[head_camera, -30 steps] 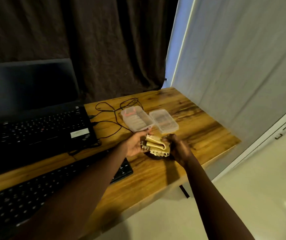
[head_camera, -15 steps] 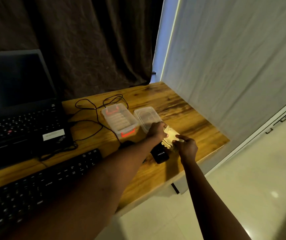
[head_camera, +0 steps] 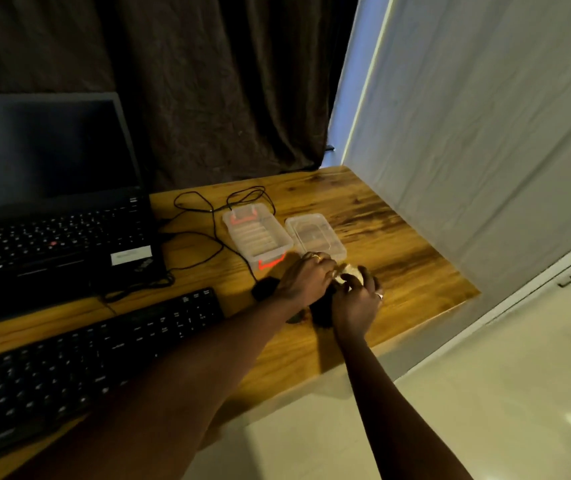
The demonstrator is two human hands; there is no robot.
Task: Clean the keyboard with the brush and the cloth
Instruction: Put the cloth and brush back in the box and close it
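Note:
A pale yellow cloth [head_camera: 348, 271] shows only as a small patch between my two hands, low over the wooden desk [head_camera: 415, 268]. My left hand [head_camera: 303, 280] and my right hand [head_camera: 356, 303] both close on it, fingers pinching its folds. Under the hands lies a small black object [head_camera: 320, 311], mostly hidden. The black keyboard [head_camera: 80, 362] lies at the desk's front left, apart from both hands. No brush can be made out.
An open black laptop [head_camera: 52, 216] stands behind the keyboard. A clear plastic box with red clips [head_camera: 258, 233] and its lid [head_camera: 313, 233] sit just beyond my hands, with black cables [head_camera: 204, 216] looped behind. The desk edge drops to a tiled floor at right.
The view has shifted slightly. My hands have drawn closer together over the cloth, which is now bunched and mostly covered; the black object beneath is now largely hidden.

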